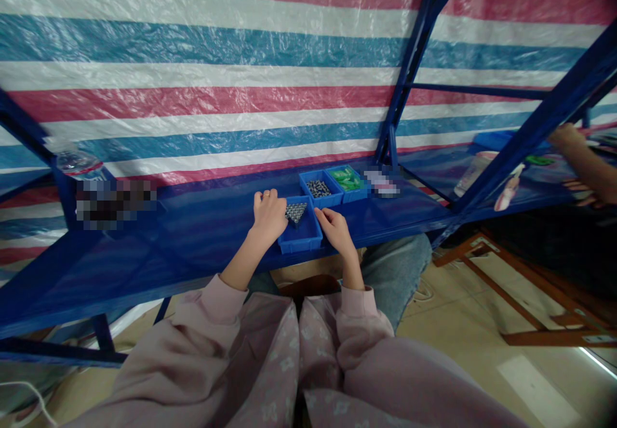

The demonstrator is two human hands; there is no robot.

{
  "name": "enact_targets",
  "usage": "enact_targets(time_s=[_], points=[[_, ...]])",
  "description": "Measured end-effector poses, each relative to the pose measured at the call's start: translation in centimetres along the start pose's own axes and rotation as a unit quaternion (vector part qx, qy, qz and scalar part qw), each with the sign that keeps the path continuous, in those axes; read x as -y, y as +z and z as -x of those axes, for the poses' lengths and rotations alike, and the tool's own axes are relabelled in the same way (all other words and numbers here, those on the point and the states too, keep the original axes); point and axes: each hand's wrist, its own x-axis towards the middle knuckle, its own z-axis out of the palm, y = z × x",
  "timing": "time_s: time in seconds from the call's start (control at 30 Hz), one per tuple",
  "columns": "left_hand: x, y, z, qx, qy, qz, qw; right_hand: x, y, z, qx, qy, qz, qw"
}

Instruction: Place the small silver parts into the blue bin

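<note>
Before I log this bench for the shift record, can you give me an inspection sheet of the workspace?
Surface: blue metal shelf, serving as a bench, in front of a striped tarpaulin.
Job's things: near blue tray with small grey metal parts heaped in its far corner; behind it, a second tray of metal parts and a tray of green pieces.
Clutter: plastic bottle at far left; more items on the right-hand shelf, too small to tell.
Hands: left hand rests on the near tray's left edge; right hand on its right edge; fingers curled, nothing clearly held.
Cables: white cable on the floor at lower left.
Surroundings: another person's arm at far right; wooden frame on the floor.
</note>
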Motion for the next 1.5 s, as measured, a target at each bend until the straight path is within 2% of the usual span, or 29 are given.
enact_targets(time_s=[0.2,0.33,0.73,1.03,1.23,1.5], points=[[-0.7,-0.4,0.0,0.029,-0.015,-0.041,0.999,0.2,-0.1,0.1,0.001,0.004,0.0,1.0],[-0.9,-0.4,0.0,0.026,-0.014,-0.034,0.999,0.2,-0.1,0.2,-0.001,0.006,-0.003,1.0],[-0.2,0.0,0.0,0.02,-0.005,0.003,1.0,0.3,-0.1,0.1,0.003,0.007,0.002,1.0],[1.1,-0.8,-0.3,0.03,-0.02,0.063,0.997,0.2,-0.1,0.1,-0.001,0.005,0.006,1.0],[1.9,-1.1,-0.9,0.012,-0.03,0.078,0.996,0.1,-0.1,0.1,0.0,0.009,0.001,1.0],[1.2,-0.3,-0.7,0.029,0.007,0.063,0.998,0.0,0.0,0.1,-0.002,0.006,0.002,1.0]])
